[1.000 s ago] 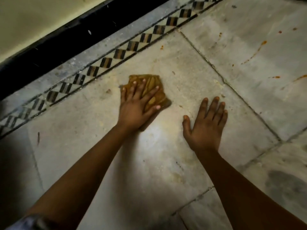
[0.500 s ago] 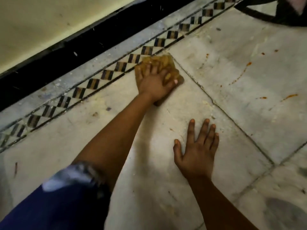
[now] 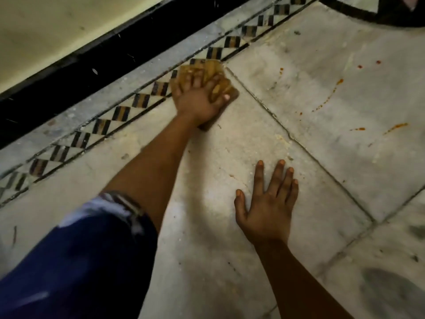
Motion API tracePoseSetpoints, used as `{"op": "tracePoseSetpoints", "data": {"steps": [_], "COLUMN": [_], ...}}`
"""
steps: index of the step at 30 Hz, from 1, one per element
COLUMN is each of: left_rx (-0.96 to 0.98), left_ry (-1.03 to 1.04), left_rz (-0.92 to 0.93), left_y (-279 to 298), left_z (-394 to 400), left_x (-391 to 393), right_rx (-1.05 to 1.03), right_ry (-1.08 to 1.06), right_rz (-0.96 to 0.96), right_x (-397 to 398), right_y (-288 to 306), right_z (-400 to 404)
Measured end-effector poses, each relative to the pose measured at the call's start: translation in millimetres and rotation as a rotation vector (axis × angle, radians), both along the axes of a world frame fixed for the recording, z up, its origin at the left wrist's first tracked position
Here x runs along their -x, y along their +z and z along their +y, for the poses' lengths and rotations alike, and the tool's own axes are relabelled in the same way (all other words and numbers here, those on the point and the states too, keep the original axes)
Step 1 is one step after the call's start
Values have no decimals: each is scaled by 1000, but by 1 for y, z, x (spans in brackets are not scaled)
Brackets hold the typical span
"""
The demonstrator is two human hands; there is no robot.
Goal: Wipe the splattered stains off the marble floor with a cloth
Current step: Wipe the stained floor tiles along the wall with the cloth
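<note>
Crumpled mustard-yellow cloth (image 3: pixel 215 72) flat against checkered border, orange stains (image 3: pixel 327 97) splattered across marble floor (image 3: pixel 299 111) slab beyond

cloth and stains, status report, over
Left hand presses cloth at checkered border. Right hand flat on marble floor. Orange stains unwiped, nothing blocking.

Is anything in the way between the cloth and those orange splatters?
Nothing visible is. The left hand presses the cloth at the patterned border; only bare marble and a tile joint lie before the orange stains.
</note>
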State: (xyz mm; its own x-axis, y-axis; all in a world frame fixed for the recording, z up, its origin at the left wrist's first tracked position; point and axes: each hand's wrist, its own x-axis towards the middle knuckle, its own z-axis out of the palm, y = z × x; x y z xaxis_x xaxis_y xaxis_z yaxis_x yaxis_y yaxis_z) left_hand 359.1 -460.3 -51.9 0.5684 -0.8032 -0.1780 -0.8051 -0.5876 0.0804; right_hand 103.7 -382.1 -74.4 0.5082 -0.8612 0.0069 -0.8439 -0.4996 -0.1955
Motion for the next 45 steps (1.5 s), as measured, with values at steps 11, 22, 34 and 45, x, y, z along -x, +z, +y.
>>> {"op": "tracePoseSetpoints", "data": {"steps": [11,22,34,45], "left_rx": [85,176,425,556], "left_ry": [-9,-99,72,119], "left_rz": [-51,34,378,668], "left_y": [-7,-5,19,93], "left_z": [110,126,201,152], "left_x": [13,85,146,243], "right_rx": [-14,-57,-426,-329], "right_ry": [14,38,104,0], "right_rz": [2,5,-9,-31], "right_x": [0,4,73,206], "right_y": [-2,0,54,100], "right_z": [0,1,-2,-6]}}
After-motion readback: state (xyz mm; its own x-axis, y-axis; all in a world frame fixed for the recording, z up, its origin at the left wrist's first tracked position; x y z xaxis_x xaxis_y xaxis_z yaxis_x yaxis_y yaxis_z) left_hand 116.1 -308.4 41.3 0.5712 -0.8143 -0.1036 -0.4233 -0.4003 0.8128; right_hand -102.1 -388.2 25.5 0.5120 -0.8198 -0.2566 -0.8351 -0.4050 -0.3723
